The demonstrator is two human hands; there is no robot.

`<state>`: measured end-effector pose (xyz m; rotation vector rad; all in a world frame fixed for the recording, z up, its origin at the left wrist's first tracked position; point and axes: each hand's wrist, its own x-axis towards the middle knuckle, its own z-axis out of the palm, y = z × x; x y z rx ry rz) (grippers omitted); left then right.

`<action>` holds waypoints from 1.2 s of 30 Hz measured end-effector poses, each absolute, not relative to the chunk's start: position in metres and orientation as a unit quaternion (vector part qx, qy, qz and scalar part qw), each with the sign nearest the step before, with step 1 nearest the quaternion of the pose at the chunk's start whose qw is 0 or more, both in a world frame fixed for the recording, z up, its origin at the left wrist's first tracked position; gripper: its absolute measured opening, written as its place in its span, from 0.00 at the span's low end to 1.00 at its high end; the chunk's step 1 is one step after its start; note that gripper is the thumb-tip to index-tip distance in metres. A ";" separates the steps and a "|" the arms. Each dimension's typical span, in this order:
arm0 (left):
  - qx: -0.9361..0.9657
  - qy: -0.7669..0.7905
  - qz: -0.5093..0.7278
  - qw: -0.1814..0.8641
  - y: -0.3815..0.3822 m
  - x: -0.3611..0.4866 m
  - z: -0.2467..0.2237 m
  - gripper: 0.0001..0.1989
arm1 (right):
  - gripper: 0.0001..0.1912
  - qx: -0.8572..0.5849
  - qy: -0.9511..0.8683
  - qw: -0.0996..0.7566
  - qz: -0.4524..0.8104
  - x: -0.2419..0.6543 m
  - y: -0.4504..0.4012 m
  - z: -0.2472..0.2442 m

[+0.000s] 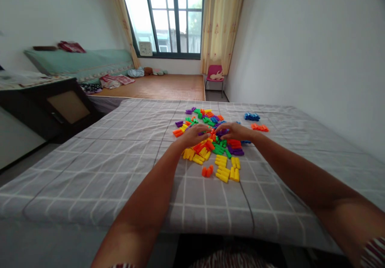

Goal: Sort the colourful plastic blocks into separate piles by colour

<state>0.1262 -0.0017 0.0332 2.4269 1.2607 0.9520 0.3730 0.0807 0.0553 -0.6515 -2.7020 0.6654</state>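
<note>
A loose heap of small plastic toy blocks (pixel 219 149), each made of joined rounded tubes, lies on the bed-like surface with a grey checked cloth. The blocks are green, orange, yellow, purple and blue. My left hand (pixel 196 135) reaches over the heap's left part, thumb and fingers apart. From the right comes my right hand (pixel 235 131), its fingers curved and spread above purple and blue blocks. An orange block (pixel 212 132) shows between the two sets of fingertips; whether either hand touches it is unclear. Nearer me lie yellow blocks (pixel 223 173) and an orange block (pixel 207 171).
Blue blocks (pixel 252 116) and orange blocks (pixel 260 127) lie apart at the right on the grey checked cloth (pixel 126 155). Beyond stand a bed with a brown mat (pixel 171 85), a pink chair (pixel 215 72) and a window. A dark cabinet (pixel 60 103) stands left.
</note>
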 end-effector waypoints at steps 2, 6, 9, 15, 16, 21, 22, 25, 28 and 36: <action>0.858 0.407 0.283 0.133 -0.006 0.133 0.034 0.15 | 0.16 -0.213 -0.938 0.163 0.217 0.374 0.075 0.052; 0.867 0.426 0.234 0.108 -0.006 0.127 0.033 0.12 | 0.14 -0.220 -0.940 0.182 0.186 0.377 0.069 0.050; 0.837 0.486 0.234 0.091 0.001 0.112 0.027 0.09 | 0.12 -0.228 -0.939 0.181 0.182 0.377 0.067 0.048; 0.791 0.553 0.246 0.091 0.006 0.091 0.019 0.08 | 0.14 -0.241 -0.924 0.161 0.249 0.363 0.073 0.050; 0.794 0.550 0.245 0.090 0.006 0.091 0.019 0.08 | 0.14 -0.265 -0.917 0.168 0.245 0.361 0.078 0.052; 0.809 0.533 0.234 0.079 0.005 0.091 0.020 0.08 | 0.14 -0.345 -0.882 0.246 0.206 0.351 0.114 0.065; 0.812 0.530 0.233 0.076 0.005 0.091 0.020 0.08 | 0.13 -0.346 -0.881 0.248 0.207 0.347 0.118 0.066; 0.817 0.522 0.236 0.064 0.004 0.091 0.020 0.09 | 0.12 -0.333 -0.895 0.222 0.195 0.329 0.118 0.067; 0.815 0.525 0.240 0.056 0.004 0.092 0.020 0.12 | 0.10 -0.320 -0.915 0.205 0.135 0.312 0.112 0.073; 0.752 0.586 0.302 -0.001 0.011 0.082 0.025 0.15 | 0.14 -0.422 -0.878 0.166 0.151 0.403 0.138 0.096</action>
